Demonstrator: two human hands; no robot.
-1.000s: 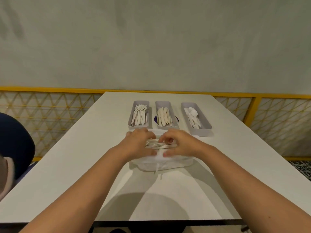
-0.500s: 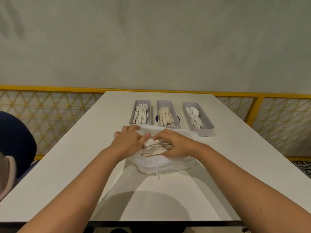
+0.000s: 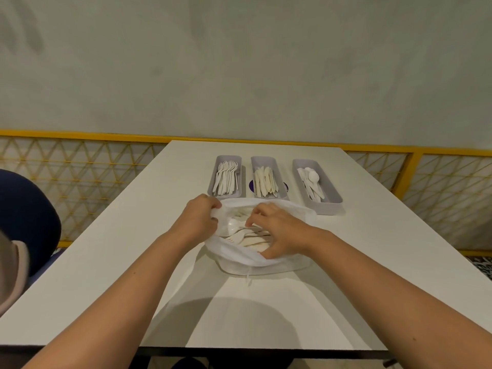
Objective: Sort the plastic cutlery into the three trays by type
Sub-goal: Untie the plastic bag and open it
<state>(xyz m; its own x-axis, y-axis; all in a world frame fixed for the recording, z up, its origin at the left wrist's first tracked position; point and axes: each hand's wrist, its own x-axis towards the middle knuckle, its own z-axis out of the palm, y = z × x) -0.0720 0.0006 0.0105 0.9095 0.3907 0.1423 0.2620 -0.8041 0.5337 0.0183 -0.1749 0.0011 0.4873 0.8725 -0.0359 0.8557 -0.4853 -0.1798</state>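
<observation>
Head view: on the white counter [image 3: 127, 262] sits a white plastic bag [image 3: 239, 258] of mixed plastic cutlery [image 3: 249, 237]. The left grip [image 3: 198, 222] clutches the bag's left rim. The right grip [image 3: 279, 233] is inside the mouth, fingers bent onto the pile, and I cannot tell if a piece is caught. Just beyond stand three grey trays: forks [image 3: 226, 179], knives [image 3: 263, 182] and spoons [image 3: 311, 182].
</observation>
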